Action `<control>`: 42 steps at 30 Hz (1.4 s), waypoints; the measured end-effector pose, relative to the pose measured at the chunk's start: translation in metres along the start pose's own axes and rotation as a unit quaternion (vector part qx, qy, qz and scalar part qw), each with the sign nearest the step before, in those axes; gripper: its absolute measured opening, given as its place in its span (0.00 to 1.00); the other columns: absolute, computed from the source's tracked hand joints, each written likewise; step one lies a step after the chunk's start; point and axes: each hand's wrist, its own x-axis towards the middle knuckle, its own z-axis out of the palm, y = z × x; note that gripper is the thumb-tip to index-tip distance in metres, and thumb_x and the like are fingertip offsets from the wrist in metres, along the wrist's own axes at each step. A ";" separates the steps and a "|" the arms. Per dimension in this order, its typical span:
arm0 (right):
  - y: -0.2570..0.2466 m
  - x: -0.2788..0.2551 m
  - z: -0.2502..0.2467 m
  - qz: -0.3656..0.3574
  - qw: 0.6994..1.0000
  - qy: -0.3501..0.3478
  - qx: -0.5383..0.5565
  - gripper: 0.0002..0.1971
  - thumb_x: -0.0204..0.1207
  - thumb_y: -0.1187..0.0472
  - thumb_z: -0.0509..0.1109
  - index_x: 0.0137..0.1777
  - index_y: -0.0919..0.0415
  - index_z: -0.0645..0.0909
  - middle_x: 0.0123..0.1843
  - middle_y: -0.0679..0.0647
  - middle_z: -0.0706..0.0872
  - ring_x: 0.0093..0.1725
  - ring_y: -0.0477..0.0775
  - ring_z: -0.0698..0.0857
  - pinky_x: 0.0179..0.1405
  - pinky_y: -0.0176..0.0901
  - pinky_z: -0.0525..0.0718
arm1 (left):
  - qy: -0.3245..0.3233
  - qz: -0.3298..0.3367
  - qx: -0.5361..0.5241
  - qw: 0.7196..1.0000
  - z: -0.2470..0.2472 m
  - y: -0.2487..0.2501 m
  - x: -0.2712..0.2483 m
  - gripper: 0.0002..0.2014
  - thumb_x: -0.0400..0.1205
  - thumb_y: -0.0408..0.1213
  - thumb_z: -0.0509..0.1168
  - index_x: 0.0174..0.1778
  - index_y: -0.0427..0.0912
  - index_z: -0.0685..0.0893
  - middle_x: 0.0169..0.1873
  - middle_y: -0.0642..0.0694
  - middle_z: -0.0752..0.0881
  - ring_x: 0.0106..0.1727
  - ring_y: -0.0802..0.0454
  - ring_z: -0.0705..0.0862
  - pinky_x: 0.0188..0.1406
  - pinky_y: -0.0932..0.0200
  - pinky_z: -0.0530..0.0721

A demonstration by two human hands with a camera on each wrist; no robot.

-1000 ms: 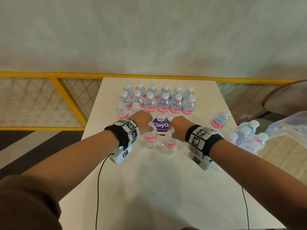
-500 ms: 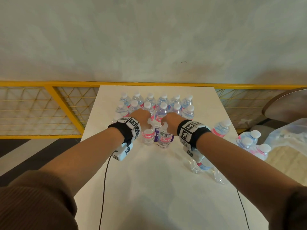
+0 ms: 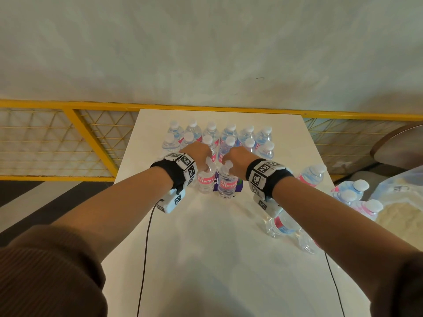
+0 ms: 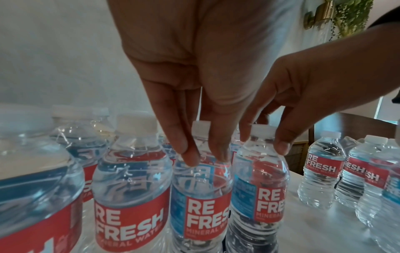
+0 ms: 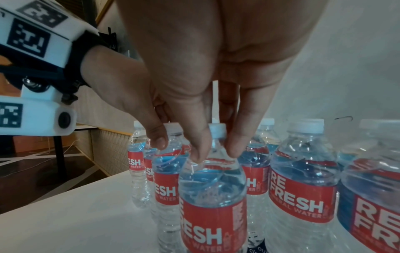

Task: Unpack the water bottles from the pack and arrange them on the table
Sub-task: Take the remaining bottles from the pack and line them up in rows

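Two rows of clear water bottles (image 3: 219, 138) with red labels and white caps stand at the far end of the white table (image 3: 206, 259). My left hand (image 3: 202, 159) pinches the neck of one bottle (image 3: 206, 180) from above; in the left wrist view its fingertips (image 4: 190, 159) sit on the bottle's shoulder (image 4: 201, 188). My right hand (image 3: 234, 161) grips the neck of a second bottle (image 3: 226, 184) in the same way, its fingers (image 5: 236, 147) curled round under the cap. Both bottles are upright, side by side, just in front of the rows.
A purple card (image 3: 238, 186) lies behind the two held bottles. One more bottle (image 3: 312, 176) stands near the right edge, and clear wrap with a lying bottle (image 3: 283, 225) is under my right forearm. Packed bottles (image 3: 352, 195) sit off the table's right side. A yellow mesh railing (image 3: 68, 143) runs behind.
Both hands have carried their bottles away from me, closer to the standing rows. The two bottles now stand closer together and cover more of the purple card.
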 end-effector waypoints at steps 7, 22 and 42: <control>0.004 0.003 -0.004 0.003 1.000 0.007 0.004 0.19 0.77 0.68 0.68 0.68 0.57 0.80 0.65 0.59 0.82 0.62 0.60 0.83 0.62 0.46 0.81 | 0.002 0.001 -0.012 1.000 0.001 -0.002 0.002 0.06 0.76 0.38 0.70 0.39 0.40 0.82 0.45 0.40 0.88 0.48 0.42 0.85 0.40 0.56 0.76; -0.004 0.007 -0.001 0.005 1.000 0.002 0.005 0.17 0.77 0.65 0.67 0.65 0.54 0.82 0.63 0.56 0.85 0.60 0.59 0.84 0.62 0.49 0.83 | 0.019 0.004 -0.007 1.000 0.002 -0.001 0.001 0.06 0.79 0.37 0.66 0.46 0.39 0.84 0.48 0.41 0.87 0.52 0.41 0.84 0.45 0.53 0.78; -0.004 0.012 0.001 0.015 0.999 0.024 0.023 0.17 0.78 0.66 0.65 0.66 0.58 0.81 0.63 0.59 0.83 0.61 0.60 0.83 0.59 0.46 0.82 | 0.027 -0.009 -0.008 1.000 0.005 0.000 0.008 0.05 0.79 0.36 0.66 0.46 0.38 0.84 0.48 0.41 0.87 0.52 0.42 0.85 0.42 0.57 0.76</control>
